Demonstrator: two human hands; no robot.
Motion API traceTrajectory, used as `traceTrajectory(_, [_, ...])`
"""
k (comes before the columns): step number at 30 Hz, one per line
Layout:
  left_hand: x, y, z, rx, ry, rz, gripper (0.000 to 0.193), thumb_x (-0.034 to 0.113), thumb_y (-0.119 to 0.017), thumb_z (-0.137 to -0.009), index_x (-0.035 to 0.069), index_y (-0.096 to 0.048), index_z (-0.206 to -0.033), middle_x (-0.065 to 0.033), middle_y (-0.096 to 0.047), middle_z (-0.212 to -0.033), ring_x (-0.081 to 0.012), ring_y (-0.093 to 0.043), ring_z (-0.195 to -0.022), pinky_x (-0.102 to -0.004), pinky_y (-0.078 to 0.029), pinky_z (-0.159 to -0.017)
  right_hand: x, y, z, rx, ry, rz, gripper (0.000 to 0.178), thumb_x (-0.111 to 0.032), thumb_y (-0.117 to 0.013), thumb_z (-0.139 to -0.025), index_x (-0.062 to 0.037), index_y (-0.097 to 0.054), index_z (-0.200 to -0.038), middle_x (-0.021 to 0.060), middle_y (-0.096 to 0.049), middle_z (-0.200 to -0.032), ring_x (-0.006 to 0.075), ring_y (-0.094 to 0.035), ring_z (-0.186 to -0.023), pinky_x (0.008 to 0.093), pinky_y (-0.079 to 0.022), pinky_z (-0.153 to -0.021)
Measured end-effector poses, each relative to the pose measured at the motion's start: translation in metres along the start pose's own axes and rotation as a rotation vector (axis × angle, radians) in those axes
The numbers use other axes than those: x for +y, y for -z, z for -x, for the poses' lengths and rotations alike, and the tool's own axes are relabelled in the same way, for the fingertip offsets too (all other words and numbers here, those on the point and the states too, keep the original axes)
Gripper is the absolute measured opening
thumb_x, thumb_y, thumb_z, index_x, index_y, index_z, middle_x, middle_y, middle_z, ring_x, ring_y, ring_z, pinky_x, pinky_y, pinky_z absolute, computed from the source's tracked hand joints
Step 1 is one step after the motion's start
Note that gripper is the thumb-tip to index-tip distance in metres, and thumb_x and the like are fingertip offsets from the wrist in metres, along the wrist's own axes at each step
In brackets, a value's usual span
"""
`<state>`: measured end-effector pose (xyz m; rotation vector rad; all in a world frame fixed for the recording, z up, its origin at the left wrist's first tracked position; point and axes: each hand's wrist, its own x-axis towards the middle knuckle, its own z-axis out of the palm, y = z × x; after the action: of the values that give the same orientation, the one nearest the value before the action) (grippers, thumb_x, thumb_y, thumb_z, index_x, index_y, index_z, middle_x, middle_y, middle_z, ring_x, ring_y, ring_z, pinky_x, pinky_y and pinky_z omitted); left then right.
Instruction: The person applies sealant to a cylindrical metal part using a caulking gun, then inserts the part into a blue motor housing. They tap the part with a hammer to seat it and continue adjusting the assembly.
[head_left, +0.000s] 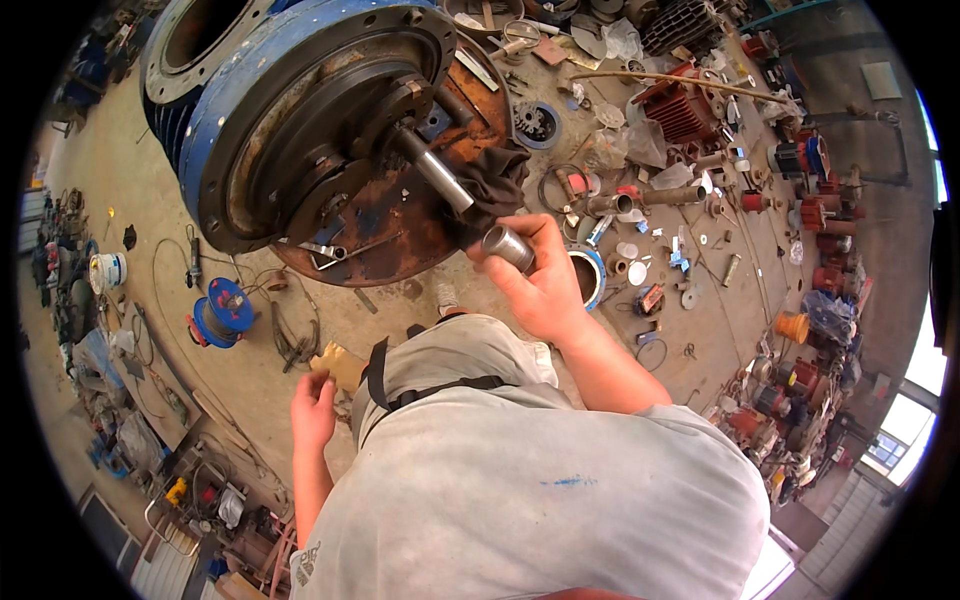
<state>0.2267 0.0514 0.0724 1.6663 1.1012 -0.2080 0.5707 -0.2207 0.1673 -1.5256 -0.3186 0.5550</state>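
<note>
R hand [548, 290] pinches sleeve [512, 250] near shaft [440, 178], prob. best held in line w/ it; can't tell if L hand [314, 408] grips anything.

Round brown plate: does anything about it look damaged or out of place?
Yes: the plate is patchy with apparent rust, suggesting wear. A wrench lies loose near its lower-left edge and a dark cloth is bunched at its right, looking untidy.
</note>
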Motion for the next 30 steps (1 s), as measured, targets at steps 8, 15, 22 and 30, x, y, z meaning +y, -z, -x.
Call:
traceTrajectory(8, [0.255, -0.018, 0.079, -0.194, -0.676, 0.342, 0.06, 0.003, -0.074, -0.09, -0.001, -0.052, -0.145, -0.0139, -0.064, -0.131, -0.0227, -0.066, -0.114, -0.0375, -0.052, -0.102, -0.059, -0.043, 0.002, -0.221, 0.475, -0.243, 0.054, -0.031, -0.085, -0.09, -0.005, -0.065, -0.133, 0.0071, -0.052, -0.121, 0.0196, -0.052, -0.115, 0.0345, -0.041, -0.104])
traceTrajectory(15, [0.309, -0.018, 0.117, -0.099, -1.218, 0.302, 0.078, 0.014, -0.088, -0.084, -0.005, -0.049, -0.148, -0.0172, -0.054, -0.137, -0.0234, -0.063, -0.114, -0.0358, -0.053, -0.099, -0.12, -0.079, 0.018, -0.405, 0.679, -0.446, 0.062, -0.022, -0.094, -0.079, -0.0039, -0.068, -0.132, 0.0077, -0.056, -0.121, 0.0191, -0.055, -0.113, 0.0332, -0.046, -0.097])
traceTrajectory(22, [0.295, -0.017, 0.151, -0.026, -1.363, 0.386, 0.067, 0.005, -0.085, -0.086, -0.01, -0.05, -0.142, -0.021, -0.051, -0.14, -0.0263, -0.059, -0.124, -0.0374, -0.052, -0.103, -0.158, -0.084, 0.036, -0.336, 0.991, -0.148, 0.057, -0.012, -0.094, -0.075, -0.005, -0.072, -0.127, 0.0098, -0.063, -0.112, 0.022, -0.061, -0.105, 0.0347, -0.052, -0.088])
traceTrajectory(30, [0.28, -0.023, 0.181, -0.043, -1.303, 0.542, 0.072, -0.004, -0.081, -0.085, -0.011, -0.043, -0.146, -0.0219, -0.05, -0.142, -0.0273, -0.057, -0.129, -0.0383, -0.049, -0.109, -0.179, -0.082, 0.059, -0.294, 1.152, -0.089, 0.049, -0.009, -0.092, -0.075, -0.0066, -0.077, -0.121, 0.0093, -0.065, -0.106, 0.0206, -0.063, -0.093, 0.0318, -0.054, -0.077])
